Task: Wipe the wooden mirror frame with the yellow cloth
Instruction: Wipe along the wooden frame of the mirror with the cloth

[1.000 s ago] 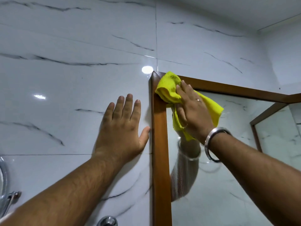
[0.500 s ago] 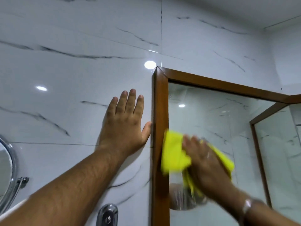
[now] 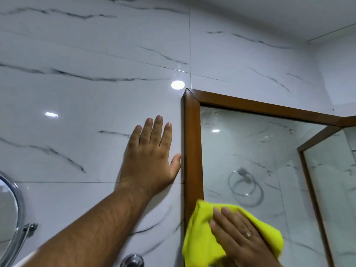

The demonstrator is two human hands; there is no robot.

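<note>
A brown wooden mirror frame (image 3: 192, 147) hangs on the white marble wall, its top left corner near the middle of the view. At the bottom, my right hand (image 3: 238, 239) presses the yellow cloth (image 3: 202, 237) flat against the frame's left upright and the glass beside it. The cloth covers the upright's lowest visible part. My left hand (image 3: 150, 160) lies flat on the wall tiles just left of the frame, fingers spread, thumb tip touching the frame's outer edge. It holds nothing.
A round chrome wall mirror (image 3: 11, 218) on a bracket sits at the lower left edge. A chrome fitting (image 3: 133, 261) shows at the bottom centre. The mirror reflects a towel ring (image 3: 244, 184). A second framed mirror panel (image 3: 331, 189) meets the first at the right.
My right hand has slid the yellow cloth down the frame's left upright from the top corner to the bottom of the view. My left hand has stayed flat on the wall.
</note>
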